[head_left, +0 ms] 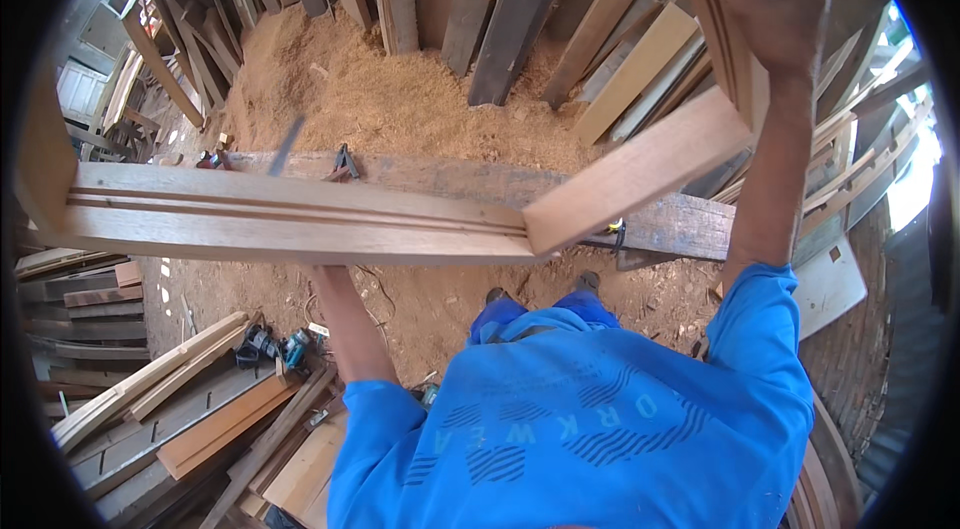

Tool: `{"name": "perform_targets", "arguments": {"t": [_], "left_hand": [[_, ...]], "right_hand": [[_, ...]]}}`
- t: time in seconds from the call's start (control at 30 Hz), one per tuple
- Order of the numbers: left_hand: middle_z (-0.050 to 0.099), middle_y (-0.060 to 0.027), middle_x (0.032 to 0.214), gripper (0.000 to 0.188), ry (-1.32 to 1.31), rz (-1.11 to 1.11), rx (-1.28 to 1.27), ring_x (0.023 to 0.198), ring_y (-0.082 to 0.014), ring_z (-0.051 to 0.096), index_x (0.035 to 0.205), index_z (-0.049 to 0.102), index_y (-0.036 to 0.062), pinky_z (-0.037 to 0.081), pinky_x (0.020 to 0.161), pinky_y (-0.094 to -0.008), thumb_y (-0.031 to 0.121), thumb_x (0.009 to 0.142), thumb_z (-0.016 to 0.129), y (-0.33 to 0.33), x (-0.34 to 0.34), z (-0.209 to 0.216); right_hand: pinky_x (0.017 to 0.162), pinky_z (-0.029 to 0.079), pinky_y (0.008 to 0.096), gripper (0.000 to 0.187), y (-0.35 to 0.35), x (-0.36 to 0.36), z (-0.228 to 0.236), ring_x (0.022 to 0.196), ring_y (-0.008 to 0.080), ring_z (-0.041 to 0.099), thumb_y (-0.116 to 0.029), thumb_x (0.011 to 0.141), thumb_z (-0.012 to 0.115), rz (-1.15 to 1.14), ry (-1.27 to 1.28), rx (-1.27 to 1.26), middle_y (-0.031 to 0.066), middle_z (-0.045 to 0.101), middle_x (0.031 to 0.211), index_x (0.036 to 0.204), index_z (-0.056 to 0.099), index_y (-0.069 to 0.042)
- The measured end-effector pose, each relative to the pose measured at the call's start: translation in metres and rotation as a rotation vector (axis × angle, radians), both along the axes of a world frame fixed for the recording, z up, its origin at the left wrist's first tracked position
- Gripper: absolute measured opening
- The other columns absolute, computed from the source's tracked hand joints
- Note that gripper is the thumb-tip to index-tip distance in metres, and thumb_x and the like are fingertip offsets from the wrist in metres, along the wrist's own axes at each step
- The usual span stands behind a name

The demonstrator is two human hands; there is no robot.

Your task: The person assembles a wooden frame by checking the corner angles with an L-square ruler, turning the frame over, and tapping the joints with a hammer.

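A pale wooden frame is raised above the bench, tilted. Its long rail (300,237), with twin grooves along its face, crosses the left half of the view. A plain short piece (640,169) meets that rail's right end and slants up to another grooved piece (712,24) at upper right. My right hand (785,14) grips this upper piece, thumb on the near side and the other fingers mostly out of sight. From below, my left forearm (352,329) reaches under the long rail, which hides the left hand and its fingers.
Beneath the frame lies a long, worn bench plank (440,177) with a dark clamp (345,164) on it. Sawdust (350,109) heaps behind, before leaning boards (520,19). At lower left, a teal power tool (295,347) rests among stacked timber (225,424).
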State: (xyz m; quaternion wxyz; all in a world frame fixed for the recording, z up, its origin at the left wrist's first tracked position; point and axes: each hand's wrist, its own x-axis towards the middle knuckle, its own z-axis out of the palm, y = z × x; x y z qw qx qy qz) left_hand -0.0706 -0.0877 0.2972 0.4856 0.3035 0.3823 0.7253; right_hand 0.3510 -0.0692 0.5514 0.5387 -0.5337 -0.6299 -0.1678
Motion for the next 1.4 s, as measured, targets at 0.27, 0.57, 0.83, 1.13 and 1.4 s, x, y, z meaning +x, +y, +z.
{"name": "perform_targets", "arguments": {"t": [0.27, 0.57, 0.83, 1.13, 1.4], "left_hand": [[0.065, -0.0082, 0.117, 0.051, -0.154, -0.037, -0.245, 0.109, -0.0267, 0.063, 0.130, 0.053, 0.0079, 0.053, 0.094, -0.0416, 0.049, 0.102, 0.044, -0.060, 0.028, -0.093], [0.065, -0.0083, 0.117, 0.051, -0.409, 0.058, -0.524, 0.108, -0.0267, 0.064, 0.130, 0.054, 0.0077, 0.053, 0.094, -0.0416, 0.049, 0.102, 0.044, -0.164, 0.087, -0.199], [0.065, -0.0083, 0.117, 0.051, -0.496, 0.215, -0.645, 0.108, -0.0267, 0.064, 0.129, 0.054, 0.0075, 0.053, 0.094, -0.0416, 0.050, 0.102, 0.044, -0.224, 0.143, -0.244], [0.065, -0.0095, 0.112, 0.046, -0.457, 0.306, -0.644, 0.105, -0.0270, 0.064, 0.127, 0.055, 0.0075, 0.054, 0.092, -0.0434, 0.046, 0.103, 0.045, -0.249, 0.189, -0.228], [0.066, -0.0084, 0.110, 0.045, -0.397, 0.344, -0.641, 0.103, -0.0266, 0.065, 0.124, 0.057, 0.0095, 0.055, 0.091, -0.0425, 0.047, 0.101, 0.045, -0.248, 0.192, -0.287]], "right_hand": [[0.090, 0.055, 0.0349, 0.064, 0.001, 0.033, 0.000, 0.097, 0.0227, 0.071, -0.037, 0.077, 0.084, -0.230, -0.346, -0.184, 0.0188, 0.073, 0.105, 0.123, 0.064, 0.003], [0.093, 0.053, 0.0438, 0.065, 0.081, 0.066, -0.154, 0.104, 0.0356, 0.069, -0.019, 0.072, 0.081, 0.032, -0.348, -0.729, 0.0222, 0.071, 0.111, 0.130, 0.057, -0.003], [0.094, 0.050, 0.0479, 0.065, 0.141, 0.138, -0.352, 0.107, 0.0424, 0.063, -0.026, 0.065, 0.080, 0.106, -0.415, -1.009, 0.0248, 0.068, 0.111, 0.123, 0.062, -0.004], [0.098, 0.049, 0.0460, 0.068, 0.161, 0.165, -0.479, 0.112, 0.0398, 0.062, -0.027, 0.064, 0.081, 0.247, -0.378, -1.199, 0.0225, 0.067, 0.117, 0.126, 0.061, -0.007], [0.096, 0.052, 0.0458, 0.056, 0.173, 0.136, -0.505, 0.110, 0.0374, 0.064, -0.018, 0.073, 0.068, 0.160, -0.464, -1.320, 0.0209, 0.069, 0.114, 0.127, 0.058, -0.007]]}}
